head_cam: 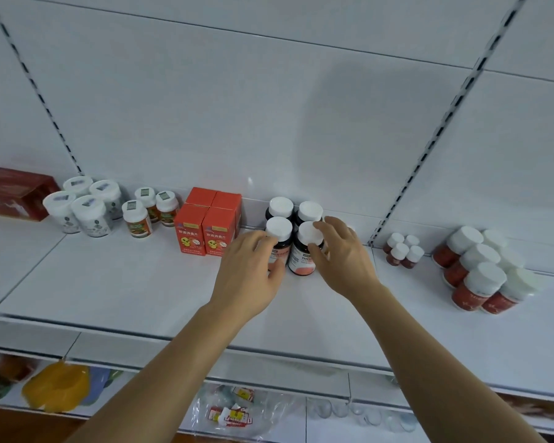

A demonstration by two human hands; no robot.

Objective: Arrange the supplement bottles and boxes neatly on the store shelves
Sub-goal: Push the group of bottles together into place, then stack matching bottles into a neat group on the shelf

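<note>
Both bare forearms reached forward over the white shelf, backs of the hands upward. The left hand curled its fingers round the front-left dark bottle, thumb low on the label, gripping its side. The right hand curled round the front-right dark bottle, thumb on the neck below the cap and the other fingers bent over its right side. These two stood touching each other at mid-shelf, with two more dark bottles just behind them, making a square of four near the back panel. All four were round, glossy, dark-bodied, with smooth white screw caps and pale-and-pink labels. Just to their left stood four orange cardboard boxes, square-edged and packed two by two. Further left were three small orange-labelled bottles, four white tubs with flat lids, and a dark red carton. To the right sat four tiny brown bottles and a tight cluster of red bottles with ridged white caps.
</note>
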